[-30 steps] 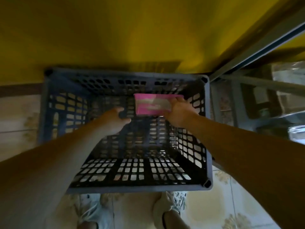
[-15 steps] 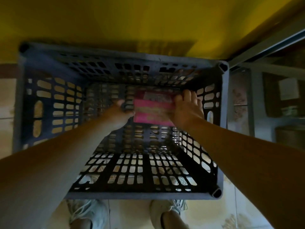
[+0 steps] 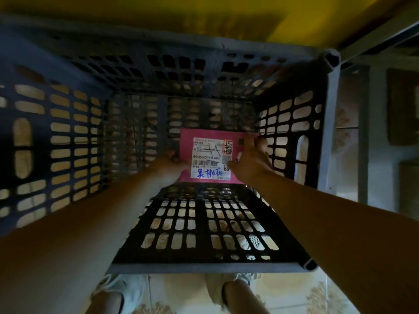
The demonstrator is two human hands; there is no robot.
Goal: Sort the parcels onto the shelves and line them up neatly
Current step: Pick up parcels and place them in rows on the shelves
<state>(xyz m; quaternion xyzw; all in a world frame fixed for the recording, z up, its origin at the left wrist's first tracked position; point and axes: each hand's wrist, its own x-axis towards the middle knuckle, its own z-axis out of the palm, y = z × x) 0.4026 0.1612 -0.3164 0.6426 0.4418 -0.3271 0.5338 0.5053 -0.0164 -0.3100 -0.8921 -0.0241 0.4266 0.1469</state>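
While inside crate [image 3: 204,267], parcel [image 3: 209,155] between hands [image 3: 170,163] [image 3: 251,164]

A dark slotted plastic crate [image 3: 204,267] is sitting on a patterned tile floor [image 3: 294,288]; a yellow wall [image 3: 158,10] is rising beyond the crate, and pale shoes [image 3: 133,291] are standing just below it.

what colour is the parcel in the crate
Pink parcel, with a white label; head view shows it best.

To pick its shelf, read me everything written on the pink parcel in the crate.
"855W8D15A-002", roughly, printed on the label of the parcel.
"M14", left of the barcode.
"68", partly under the right hand.
Blue handwritten characters, red stamp, fine print: not readable.
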